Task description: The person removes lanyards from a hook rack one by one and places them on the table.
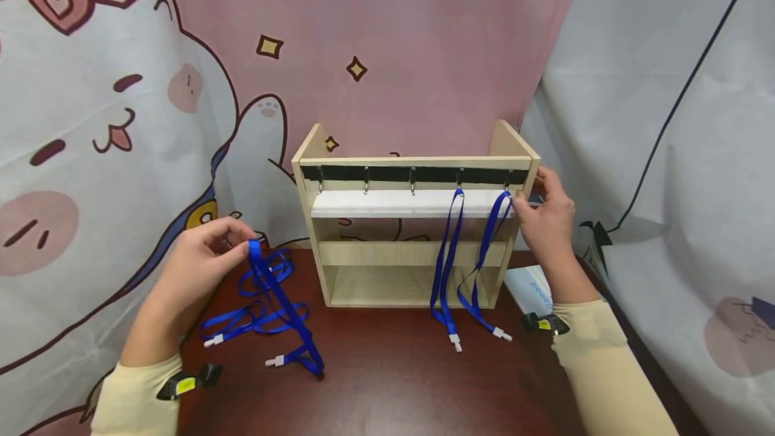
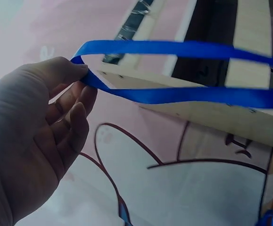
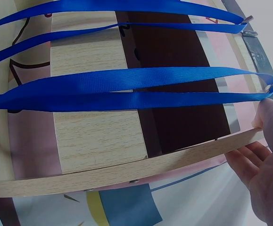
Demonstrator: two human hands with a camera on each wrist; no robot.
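Observation:
My left hand point(image 1: 206, 258) pinches the loop end of a blue lanyard point(image 1: 284, 305) between thumb and fingers; its white clip point(image 1: 275, 360) hangs low, near the table. In the left wrist view the strap point(image 2: 174, 96) runs off to the right from the fingertips. My right hand point(image 1: 547, 214) grips the right side panel of a wooden shelf rack point(image 1: 412, 254), thumb in front and fingers behind. Two blue lanyards hang on the rack's two right hooks, one strap point(image 1: 448, 261) beside the other point(image 1: 484, 254). The three hooks to the left, such as the middle one point(image 1: 413, 184), carry nothing.
More blue lanyards point(image 1: 254, 318) lie loosely on the dark red table point(image 1: 387, 382), left of the rack. A light blue box or booklet point(image 1: 529, 288) lies right of the rack. Behind everything hangs a printed pink cloth point(image 1: 412, 39); a black cable point(image 1: 696, 79) runs down the right.

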